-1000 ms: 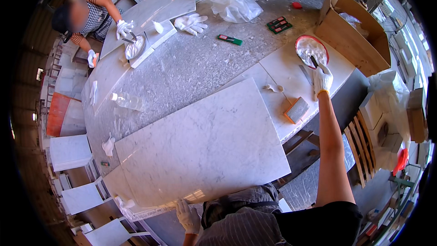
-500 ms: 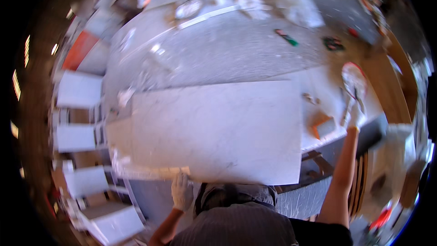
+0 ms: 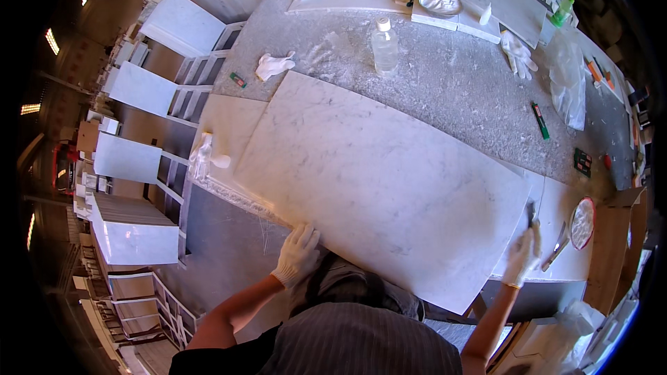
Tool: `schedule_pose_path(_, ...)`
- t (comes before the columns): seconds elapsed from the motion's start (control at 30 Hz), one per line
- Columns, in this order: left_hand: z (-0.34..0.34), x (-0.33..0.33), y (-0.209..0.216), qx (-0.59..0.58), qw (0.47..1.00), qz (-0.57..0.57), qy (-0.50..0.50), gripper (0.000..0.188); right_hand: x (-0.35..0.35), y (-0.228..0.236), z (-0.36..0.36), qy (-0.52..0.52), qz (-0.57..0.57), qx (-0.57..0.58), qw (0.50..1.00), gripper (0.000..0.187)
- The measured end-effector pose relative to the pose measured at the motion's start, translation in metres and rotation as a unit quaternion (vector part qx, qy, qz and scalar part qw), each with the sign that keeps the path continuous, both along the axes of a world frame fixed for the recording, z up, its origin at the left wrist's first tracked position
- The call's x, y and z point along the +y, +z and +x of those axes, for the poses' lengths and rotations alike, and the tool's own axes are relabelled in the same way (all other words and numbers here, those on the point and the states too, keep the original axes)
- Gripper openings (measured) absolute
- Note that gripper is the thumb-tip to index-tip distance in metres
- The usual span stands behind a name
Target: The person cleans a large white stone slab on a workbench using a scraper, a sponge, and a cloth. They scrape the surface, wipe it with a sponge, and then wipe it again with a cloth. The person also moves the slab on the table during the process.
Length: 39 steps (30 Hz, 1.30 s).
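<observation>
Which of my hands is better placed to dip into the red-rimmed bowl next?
Probably your right hand: it grips a dark-tipped tool close to the bowl. Your left hand is by the marble slab, farther off.

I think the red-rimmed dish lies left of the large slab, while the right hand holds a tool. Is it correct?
Not quite: the head view shows the red-rimmed dish right of the large slab; the right hand does hold a tool.

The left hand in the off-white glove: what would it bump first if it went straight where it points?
Probably the large, rectangular white stone slab with grey veins. The left hand's fingertips are right by its near edge; whether they already touch is hard to tell.
</observation>
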<state>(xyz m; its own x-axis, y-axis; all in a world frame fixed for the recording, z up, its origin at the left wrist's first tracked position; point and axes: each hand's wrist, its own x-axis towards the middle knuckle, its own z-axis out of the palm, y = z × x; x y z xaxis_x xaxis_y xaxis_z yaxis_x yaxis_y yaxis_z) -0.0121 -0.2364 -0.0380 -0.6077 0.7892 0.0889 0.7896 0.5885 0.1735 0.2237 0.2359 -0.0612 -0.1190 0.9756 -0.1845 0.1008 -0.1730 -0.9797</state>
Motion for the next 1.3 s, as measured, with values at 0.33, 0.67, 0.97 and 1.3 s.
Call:
schedule_pose_path(0.33, -0.073, -0.043, -0.019, -0.079, 0.981, 0.073, -0.158, 0.035, -0.189, 0.027, -0.187, 0.184, -0.098, 0.001, 0.978, 0.036)
schedule_pose_path(0.67, -0.194, -0.176, -0.022, -0.07, 0.977, 0.104, 0.17, 0.027, -0.323, 0.028, -0.315, 0.168, -0.165, 0.026, 0.972, 0.033)
schedule_pose_path(0.97, -0.267, -0.188, -0.025, -0.177, 0.838, 0.285, 0.431, 0.054, -0.321, 0.03, -0.394, 0.176, -0.12, 0.005, 0.977, 0.035)
schedule_pose_path(1.3, -0.281, -0.203, -0.029, -0.277, 0.771, 0.33, 0.47, 0.08, -0.271, 0.003, -0.467, 0.194, -0.072, -0.011, 0.978, 0.028)
